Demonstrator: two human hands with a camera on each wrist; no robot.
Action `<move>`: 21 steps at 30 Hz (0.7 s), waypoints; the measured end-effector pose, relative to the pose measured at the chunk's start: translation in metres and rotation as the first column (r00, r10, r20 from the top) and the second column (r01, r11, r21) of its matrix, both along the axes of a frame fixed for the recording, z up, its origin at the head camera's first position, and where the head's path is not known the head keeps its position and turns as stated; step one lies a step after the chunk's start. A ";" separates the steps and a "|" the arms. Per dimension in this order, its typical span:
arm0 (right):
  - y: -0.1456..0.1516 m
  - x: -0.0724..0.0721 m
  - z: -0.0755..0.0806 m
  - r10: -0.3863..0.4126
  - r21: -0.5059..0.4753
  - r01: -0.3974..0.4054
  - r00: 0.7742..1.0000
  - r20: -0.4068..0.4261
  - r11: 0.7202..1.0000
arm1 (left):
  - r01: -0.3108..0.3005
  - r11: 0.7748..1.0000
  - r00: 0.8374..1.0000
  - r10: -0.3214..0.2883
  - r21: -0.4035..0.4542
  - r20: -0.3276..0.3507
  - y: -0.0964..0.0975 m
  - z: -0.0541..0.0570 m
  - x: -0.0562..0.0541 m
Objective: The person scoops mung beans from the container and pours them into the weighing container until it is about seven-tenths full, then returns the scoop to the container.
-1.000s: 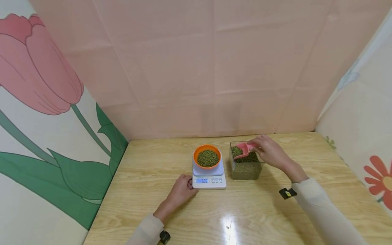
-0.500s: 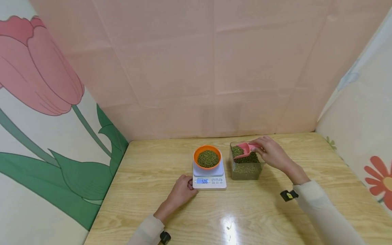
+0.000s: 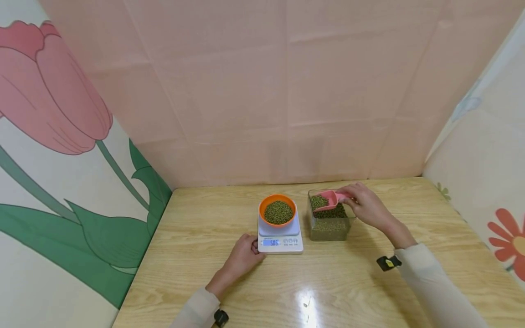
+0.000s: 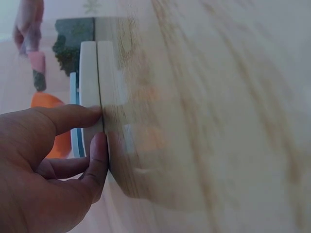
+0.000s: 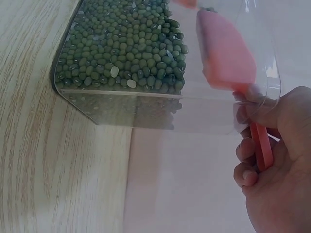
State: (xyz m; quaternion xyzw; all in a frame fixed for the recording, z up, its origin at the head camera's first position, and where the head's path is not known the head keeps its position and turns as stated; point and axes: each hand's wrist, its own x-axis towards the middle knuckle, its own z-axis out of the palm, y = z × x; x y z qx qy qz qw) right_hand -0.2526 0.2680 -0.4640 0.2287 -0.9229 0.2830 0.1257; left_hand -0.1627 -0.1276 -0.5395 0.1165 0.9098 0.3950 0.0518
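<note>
My right hand (image 3: 363, 203) grips the handle of a pink scoop (image 3: 331, 200). The scoop's bowl carries mung beans and hangs above the beans (image 5: 121, 53) in a clear rectangular container (image 5: 204, 114). Left of that container, a white kitchen scale (image 3: 287, 246) bears an orange bowl (image 3: 265, 217) partly filled with mung beans. Its display appears to read 506. With thumb and curled fingers, my left hand (image 3: 243, 256) holds the scale's front left corner; the left wrist view shows the fingertips against the scale's side (image 4: 90, 63).
Everything stands on a wood-grain table (image 3: 197, 218). A pink sheet (image 3: 246, 114) rises along the table's back edge. Walls with printed flowers flank it, a large tulip (image 3: 74, 95) on the left and a red flower (image 3: 510, 241) on the right.
My right hand and the scoop have shifted slightly to the right above the container. The left hand, scale and bowl stay put, and the display looks the same.
</note>
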 end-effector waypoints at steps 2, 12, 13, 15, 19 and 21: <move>0.001 0.000 -0.001 0.000 -0.005 0.000 1.000 -0.011 1.000 | 0.001 1.000 1.000 -0.001 0.002 -0.002 0.000 -0.001 0.000; 0.004 0.002 0.000 -0.009 -0.026 0.009 1.000 0.002 1.000 | -0.006 1.000 1.000 0.006 0.017 0.027 0.000 -0.001 0.001; 0.004 0.001 0.000 -0.011 -0.027 0.011 1.000 0.000 1.000 | -0.007 1.000 1.000 0.006 0.018 0.030 0.000 -0.001 0.001; 0.005 0.002 0.000 -0.013 -0.028 0.013 1.000 -0.003 1.000 | -0.007 1.000 1.000 0.007 0.018 0.031 0.000 0.000 0.001; 0.005 0.003 0.003 -0.012 -0.038 0.012 1.000 0.003 0.999 | -0.003 1.000 1.000 0.003 0.018 0.028 0.000 0.001 0.001; 0.005 0.004 0.004 -0.011 -0.042 0.012 1.000 0.009 0.999 | -0.001 1.000 1.000 0.000 0.017 0.024 0.000 0.001 0.001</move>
